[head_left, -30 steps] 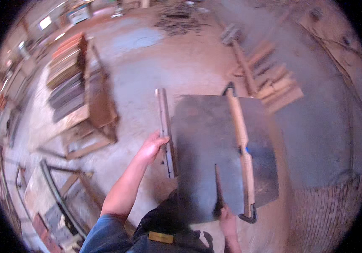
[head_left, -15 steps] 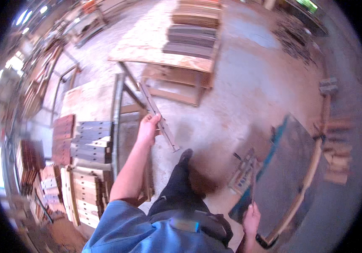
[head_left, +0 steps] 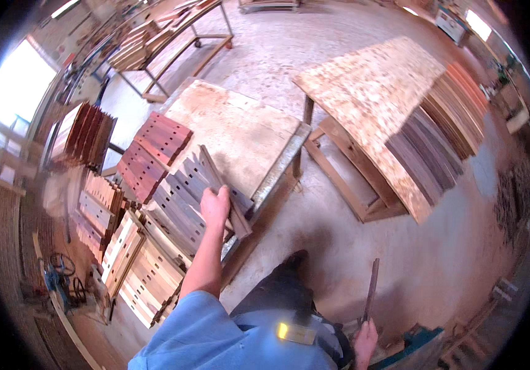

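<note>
My left hand [head_left: 215, 208] is closed round a narrow greyish-brown wooden slat [head_left: 238, 223], held over a set of grey-brown boards with dark square holes [head_left: 180, 196]. The slat lies along the right side of these boards; whether it rests on them I cannot tell. Beside them are reddish boards [head_left: 143, 161] with similar holes. Low at the right, my right hand [head_left: 367, 339] grips the lower end of a thin dark wooden strip [head_left: 372, 287], which points upward over the floor.
The boards lie on a metal-edged worktable [head_left: 234, 114]. Pale slotted boards [head_left: 151, 277] stand at its near-left side. A plywood-topped table [head_left: 370, 80] with rows of brown boards [head_left: 425, 148] stands to the right. A blue-green edged surface [head_left: 410, 348] is at lower right.
My view has swung left toward the worktable. My left hand has brought its slat from above the floor to the grey-brown boards. My right hand still holds the dark strip.
</note>
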Action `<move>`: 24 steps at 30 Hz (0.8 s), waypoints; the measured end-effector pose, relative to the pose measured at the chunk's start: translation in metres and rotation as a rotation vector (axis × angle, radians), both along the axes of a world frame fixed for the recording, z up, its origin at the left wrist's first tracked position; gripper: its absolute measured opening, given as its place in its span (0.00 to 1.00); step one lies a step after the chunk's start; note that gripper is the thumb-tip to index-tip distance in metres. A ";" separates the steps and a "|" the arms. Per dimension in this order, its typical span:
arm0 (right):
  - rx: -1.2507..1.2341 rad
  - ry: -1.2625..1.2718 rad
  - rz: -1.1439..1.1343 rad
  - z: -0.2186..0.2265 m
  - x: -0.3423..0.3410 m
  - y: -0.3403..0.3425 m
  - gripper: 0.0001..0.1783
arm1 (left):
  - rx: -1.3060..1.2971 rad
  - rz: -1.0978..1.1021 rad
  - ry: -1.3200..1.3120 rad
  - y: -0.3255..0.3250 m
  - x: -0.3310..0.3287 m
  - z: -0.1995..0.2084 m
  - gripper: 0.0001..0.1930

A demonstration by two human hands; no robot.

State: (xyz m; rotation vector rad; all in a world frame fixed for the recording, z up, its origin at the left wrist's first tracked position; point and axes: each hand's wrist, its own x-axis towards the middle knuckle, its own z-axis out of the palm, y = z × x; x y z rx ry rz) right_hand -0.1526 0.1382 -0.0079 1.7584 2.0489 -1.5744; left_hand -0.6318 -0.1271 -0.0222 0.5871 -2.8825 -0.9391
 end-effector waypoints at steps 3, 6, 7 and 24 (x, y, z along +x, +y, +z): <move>0.033 0.020 0.109 0.006 -0.046 0.025 0.18 | -0.144 0.110 -0.110 -0.021 -0.009 0.012 0.27; -0.012 0.014 0.142 0.021 -0.084 0.041 0.17 | -0.225 0.207 -0.193 -0.039 -0.016 -0.001 0.26; 0.005 0.007 0.164 0.021 -0.091 0.046 0.17 | -0.248 0.233 -0.217 -0.042 -0.018 -0.007 0.26; -0.063 -0.196 0.230 0.072 -0.124 0.193 0.23 | -0.740 -0.151 -0.027 0.043 -0.055 -0.053 0.25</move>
